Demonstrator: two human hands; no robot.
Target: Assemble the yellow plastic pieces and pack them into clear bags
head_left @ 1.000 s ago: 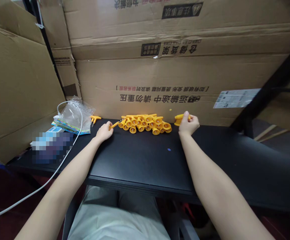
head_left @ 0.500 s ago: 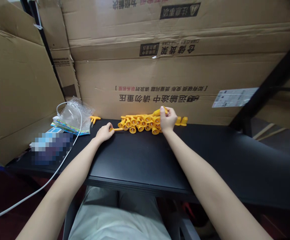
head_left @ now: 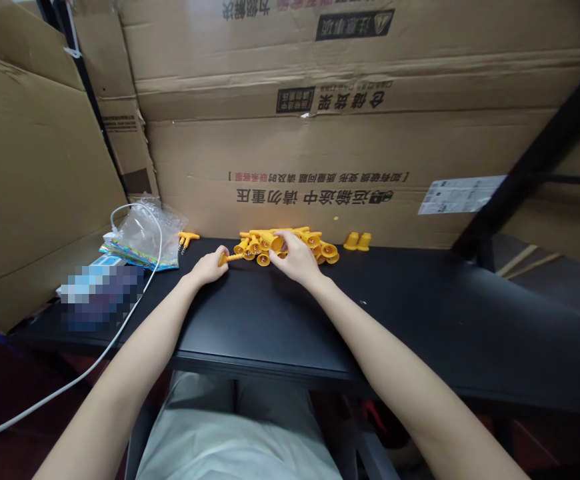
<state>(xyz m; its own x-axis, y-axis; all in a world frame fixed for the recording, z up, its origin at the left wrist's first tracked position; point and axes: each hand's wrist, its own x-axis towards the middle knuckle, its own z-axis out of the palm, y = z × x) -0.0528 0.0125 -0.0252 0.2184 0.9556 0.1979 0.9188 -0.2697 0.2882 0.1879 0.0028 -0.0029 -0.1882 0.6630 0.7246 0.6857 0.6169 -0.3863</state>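
My left hand point(head_left: 211, 266) is closed on a yellow T-handled corkscrew point(head_left: 233, 257), whose ribbed shaft points right, low over the black tabletop. My right hand point(head_left: 297, 259) has thumb and fingers around a yellow bell-shaped cup point(head_left: 269, 241) at the front of a pile. The cup's far part is hidden by the fingers. In the pile of yellow corkscrews point(head_left: 328, 251), several bell-shaped ends face me, with metal showing inside some. Two loose yellow cups point(head_left: 358, 241) stand upright to the right of the pile.
Two T-handled corkscrews point(head_left: 188, 240) lie left of the pile, beside a clear plastic bag point(head_left: 145, 227). A white cable point(head_left: 139, 303) crosses the left side. Cardboard point(head_left: 290, 153) walls the back; a black frame post point(head_left: 530, 147) stands at right.
My right hand has moved left and down from the right end of the pile towards my left hand, uncovering the pile's right end. My left hand has hardly moved.
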